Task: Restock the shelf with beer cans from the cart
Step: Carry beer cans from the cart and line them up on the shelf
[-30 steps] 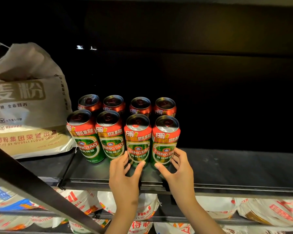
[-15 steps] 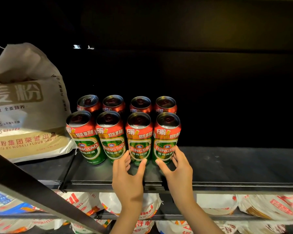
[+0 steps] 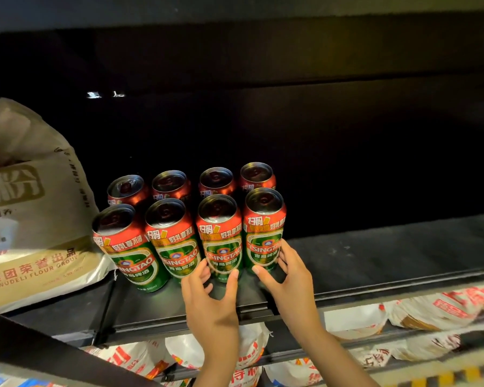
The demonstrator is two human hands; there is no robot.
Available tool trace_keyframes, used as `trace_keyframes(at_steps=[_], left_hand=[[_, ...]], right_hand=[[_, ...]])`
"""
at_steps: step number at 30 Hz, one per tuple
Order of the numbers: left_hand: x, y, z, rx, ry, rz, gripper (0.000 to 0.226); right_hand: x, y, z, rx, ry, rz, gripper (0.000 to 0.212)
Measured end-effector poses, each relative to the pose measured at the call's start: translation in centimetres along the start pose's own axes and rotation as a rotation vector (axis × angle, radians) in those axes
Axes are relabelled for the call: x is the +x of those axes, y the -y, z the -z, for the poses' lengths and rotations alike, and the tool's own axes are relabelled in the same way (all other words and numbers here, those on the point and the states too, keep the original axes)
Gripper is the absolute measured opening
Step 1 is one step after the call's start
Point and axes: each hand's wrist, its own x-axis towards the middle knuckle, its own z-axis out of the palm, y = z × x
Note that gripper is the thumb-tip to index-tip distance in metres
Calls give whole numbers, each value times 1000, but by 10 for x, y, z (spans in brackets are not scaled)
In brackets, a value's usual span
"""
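Two rows of red and green beer cans stand upright on the black shelf (image 3: 375, 261), several cans in all. My left hand (image 3: 211, 300) holds the base of the third front can (image 3: 221, 236), thumb on its right side and fingers on its left. My right hand (image 3: 287, 277) grips the base of the fourth front can (image 3: 263, 224), the rightmost one, with the thumb in front and the fingers round its right side. The two left front cans (image 3: 129, 247) stand untouched. The back row (image 3: 171, 184) is partly hidden behind the front one. No cart is in view.
A large beige flour bag (image 3: 31, 219) lies on the shelf just left of the cans. Right of the cans the shelf surface is bare and dark. White and red bags (image 3: 430, 311) fill the shelf below. A black diagonal bar (image 3: 53, 347) crosses the lower left corner.
The two right front cans slid back into line with the front row, up against the back row. Both hands followed them and stay on their bases.
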Motion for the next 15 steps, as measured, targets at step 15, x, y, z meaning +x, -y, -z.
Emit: trace_keyframes(at_steps=[15], left_hand=[[-67, -57, 42, 546, 820, -246, 48]], right_hand=[[-139, -1, 167, -600, -5, -31, 53]])
